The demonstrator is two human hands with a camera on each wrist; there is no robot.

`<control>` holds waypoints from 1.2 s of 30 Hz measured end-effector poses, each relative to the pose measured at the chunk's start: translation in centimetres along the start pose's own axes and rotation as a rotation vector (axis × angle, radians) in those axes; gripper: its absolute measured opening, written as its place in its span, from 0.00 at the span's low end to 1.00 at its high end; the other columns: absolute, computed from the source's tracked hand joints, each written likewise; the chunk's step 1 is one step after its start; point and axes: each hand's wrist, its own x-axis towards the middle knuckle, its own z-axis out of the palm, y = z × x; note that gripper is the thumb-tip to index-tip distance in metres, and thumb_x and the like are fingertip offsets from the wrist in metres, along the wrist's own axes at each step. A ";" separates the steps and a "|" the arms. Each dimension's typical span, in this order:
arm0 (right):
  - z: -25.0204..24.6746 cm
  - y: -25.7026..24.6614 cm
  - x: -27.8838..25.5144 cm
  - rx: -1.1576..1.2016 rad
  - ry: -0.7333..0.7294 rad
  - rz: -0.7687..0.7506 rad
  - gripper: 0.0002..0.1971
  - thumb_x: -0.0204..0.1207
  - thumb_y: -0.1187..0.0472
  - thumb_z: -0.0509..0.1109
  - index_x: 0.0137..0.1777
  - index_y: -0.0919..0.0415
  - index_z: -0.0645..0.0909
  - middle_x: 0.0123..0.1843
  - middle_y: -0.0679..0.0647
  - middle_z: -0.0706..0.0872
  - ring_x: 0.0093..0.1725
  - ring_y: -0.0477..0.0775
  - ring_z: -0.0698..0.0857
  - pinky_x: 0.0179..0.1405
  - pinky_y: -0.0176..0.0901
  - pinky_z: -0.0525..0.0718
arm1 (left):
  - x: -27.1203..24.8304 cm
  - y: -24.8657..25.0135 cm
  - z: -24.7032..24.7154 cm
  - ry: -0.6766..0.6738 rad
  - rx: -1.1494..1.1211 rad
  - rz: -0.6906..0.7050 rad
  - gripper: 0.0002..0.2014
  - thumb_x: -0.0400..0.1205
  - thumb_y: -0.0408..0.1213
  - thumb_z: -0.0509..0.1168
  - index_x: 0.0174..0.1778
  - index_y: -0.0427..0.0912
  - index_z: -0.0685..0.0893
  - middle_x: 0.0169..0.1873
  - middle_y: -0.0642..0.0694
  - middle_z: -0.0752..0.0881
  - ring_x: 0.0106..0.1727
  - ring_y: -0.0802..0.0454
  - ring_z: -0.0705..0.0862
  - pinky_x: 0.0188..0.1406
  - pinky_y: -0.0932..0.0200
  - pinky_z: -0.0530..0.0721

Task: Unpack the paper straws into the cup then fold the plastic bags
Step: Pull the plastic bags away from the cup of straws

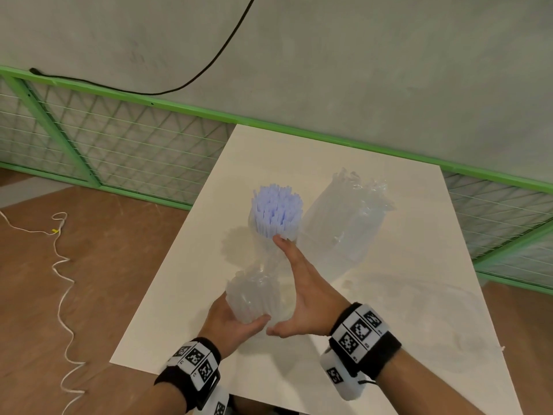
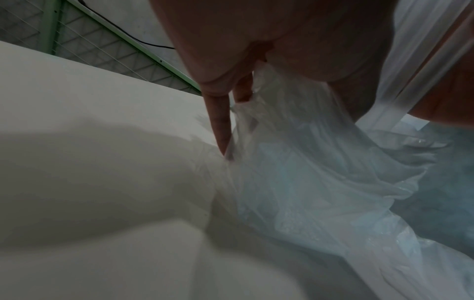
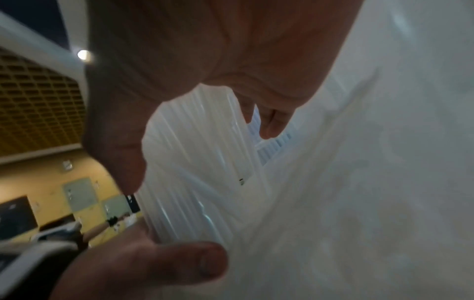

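A bunch of pale blue-white paper straws (image 1: 276,211) stands upright in a clear cup (image 1: 263,247) mid-table. In front of it my left hand (image 1: 239,322) grips the lower end of a clear plastic bag of straws (image 1: 254,298), thumb across its front. My right hand (image 1: 287,289) lies flat along the bag's right side with straight fingers, fingertips (image 1: 281,239) reaching the cup's straws. The left wrist view shows my fingers (image 2: 220,121) against crumpled plastic (image 2: 307,182). In the right wrist view my palm faces the bagged straws (image 3: 200,162).
A second clear plastic bag (image 1: 344,223) lies on the white table (image 1: 389,310), right of the cup. A green mesh fence (image 1: 119,151) runs behind the table. A white cord (image 1: 59,265) trails over the brown floor at the left.
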 end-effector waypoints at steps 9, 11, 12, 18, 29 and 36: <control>0.3 -0.6 1.8 0.276 0.275 -0.035 0.52 0.62 0.74 0.73 0.81 0.39 0.54 0.55 0.48 0.79 0.58 0.55 0.82 0.69 0.48 0.78 | 0.2 -0.4 0.0 0.013 0.037 0.010 0.25 0.66 0.44 0.82 0.58 0.58 0.83 0.50 0.57 0.90 0.52 0.65 0.86 0.51 0.69 0.83; 0.3 -0.7 1.9 0.286 0.305 -0.048 0.47 0.63 0.74 0.73 0.78 0.39 0.60 0.50 0.48 0.79 0.54 0.54 0.83 0.65 0.48 0.81 | 0.3 -0.1 0.0 0.016 0.028 0.009 0.25 0.67 0.41 0.82 0.57 0.58 0.82 0.49 0.56 0.89 0.52 0.67 0.86 0.46 0.76 0.80; 0.2 -0.7 1.9 0.279 0.320 -0.052 0.44 0.64 0.73 0.73 0.76 0.40 0.64 0.48 0.46 0.79 0.52 0.53 0.83 0.64 0.48 0.82 | 0.4 0.1 0.0 0.014 0.023 0.008 0.26 0.67 0.40 0.82 0.57 0.59 0.81 0.49 0.57 0.89 0.52 0.68 0.85 0.45 0.78 0.80; 0.1 -0.6 2.1 0.144 0.444 -0.145 0.20 0.65 0.74 0.74 0.56 0.57 0.84 0.52 0.47 0.83 0.53 0.45 0.83 0.54 0.31 0.77 | 1.4 0.6 0.4 0.011 -0.027 -0.023 0.27 0.66 0.38 0.83 0.58 0.57 0.80 0.50 0.57 0.89 0.51 0.70 0.85 0.45 0.78 0.78; 0.4 0.0 1.8 0.053 0.489 -0.177 0.16 0.77 0.70 0.72 0.62 0.55 0.83 0.53 0.45 0.84 0.54 0.40 0.83 0.56 0.29 0.76 | 1.2 0.0 0.7 0.019 -0.031 -0.048 0.29 0.66 0.40 0.83 0.62 0.51 0.81 0.51 0.53 0.89 0.52 0.62 0.87 0.51 0.68 0.83; 0.5 0.9 1.8 0.007 0.469 -0.168 0.08 0.79 0.63 0.73 0.56 0.59 0.84 0.54 0.46 0.85 0.55 0.35 0.80 0.57 0.25 0.73 | 1.1 -0.2 0.7 0.022 -0.022 -0.050 0.28 0.65 0.43 0.83 0.60 0.54 0.81 0.49 0.53 0.90 0.51 0.63 0.87 0.52 0.64 0.84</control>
